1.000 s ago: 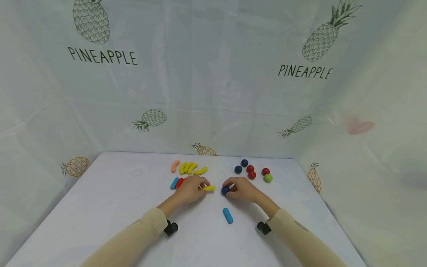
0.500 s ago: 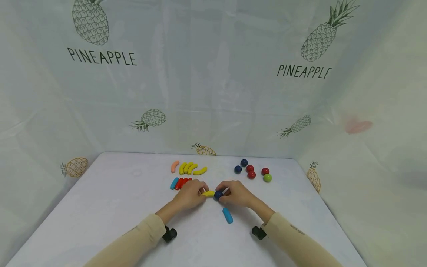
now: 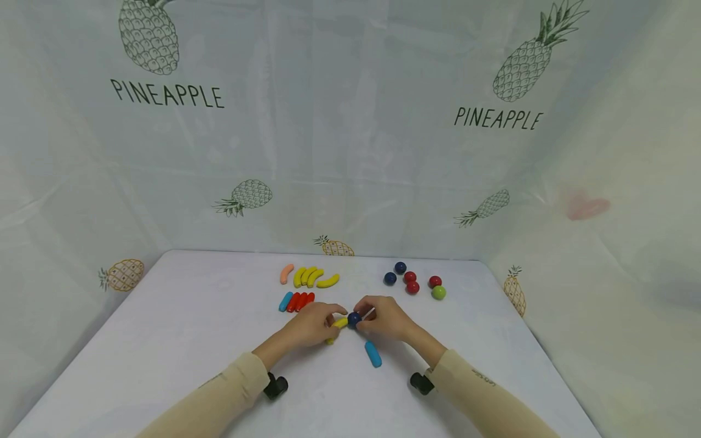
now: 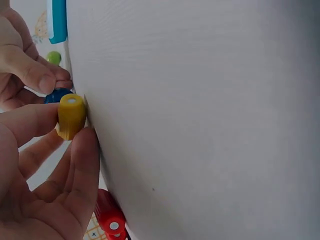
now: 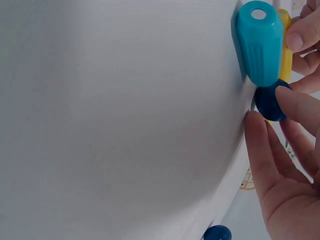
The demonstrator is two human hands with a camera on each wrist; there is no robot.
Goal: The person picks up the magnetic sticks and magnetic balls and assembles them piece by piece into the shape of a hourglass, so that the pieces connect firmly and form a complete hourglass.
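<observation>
My left hand (image 3: 314,323) pinches a toy banana (image 3: 341,323) between thumb and fingers, close over the white table. In the left wrist view one pale-dotted end of the banana (image 4: 71,117) faces the camera. Against the banana's far end sits a dark blue ball (image 3: 354,319), which my right hand (image 3: 386,317) holds between thumb and fingertips. The right wrist view shows this ball (image 5: 270,102) low at the table surface. Just in front of the right hand lies a light blue capsule-shaped stick (image 3: 373,354).
Behind the left hand, red sticks (image 3: 301,302) and a light blue one (image 3: 286,302) lie in a row. Farther back are several toy bananas (image 3: 309,277) and a pink curved piece (image 3: 286,274). Back right are dark blue balls (image 3: 390,278), red balls (image 3: 412,288) and a green ball (image 3: 439,292).
The right hand has brought the blue ball leftward up to the banana. In the left hand the banana has turned, its near end swinging toward the front.
</observation>
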